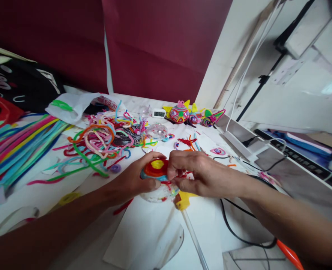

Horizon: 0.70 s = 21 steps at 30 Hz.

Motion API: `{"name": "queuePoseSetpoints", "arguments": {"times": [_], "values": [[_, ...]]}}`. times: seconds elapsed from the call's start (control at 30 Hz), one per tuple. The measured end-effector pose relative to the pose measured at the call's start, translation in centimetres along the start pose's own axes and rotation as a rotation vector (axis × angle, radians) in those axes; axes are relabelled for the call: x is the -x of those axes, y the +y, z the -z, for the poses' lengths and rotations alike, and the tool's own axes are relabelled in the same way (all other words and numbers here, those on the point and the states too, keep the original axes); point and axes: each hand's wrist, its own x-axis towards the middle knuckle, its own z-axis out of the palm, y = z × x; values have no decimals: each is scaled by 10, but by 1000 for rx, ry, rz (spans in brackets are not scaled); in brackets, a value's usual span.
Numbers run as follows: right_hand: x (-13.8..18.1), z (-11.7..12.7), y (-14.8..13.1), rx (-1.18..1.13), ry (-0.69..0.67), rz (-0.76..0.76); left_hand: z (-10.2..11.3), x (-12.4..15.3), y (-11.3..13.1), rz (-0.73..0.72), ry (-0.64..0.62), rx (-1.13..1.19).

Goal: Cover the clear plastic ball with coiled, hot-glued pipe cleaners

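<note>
My left grip (134, 174) partly hides the ball (156, 173) it clamps over the counter (208, 137); whether my right grip (198, 172) pinches anything, I can't tell. Something green (62, 105), indistinct, shows at the white bag (77, 110).

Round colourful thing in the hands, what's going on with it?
A person holds the round colourful thing, yellow, red and blue on top with a see-through part below. The left hand grips its side, while the right hand has its fingertips bunched at the other side; whether they pinch anything is hidden. Just in front lies a yellow tool with a clear stick. Fuzzy strips are heaped beyond the left arm.
</note>
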Motion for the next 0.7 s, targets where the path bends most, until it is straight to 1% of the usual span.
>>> {"name": "queuePoseSetpoints", "arguments": {"times": [0.37, 0.7], "values": [[0, -3, -5, 22, 40, -82, -1, -1, 0, 11, -15, 115], [1, -6, 2, -18, 84, -81, -3, 1, 6, 50, 22, 86]]}}
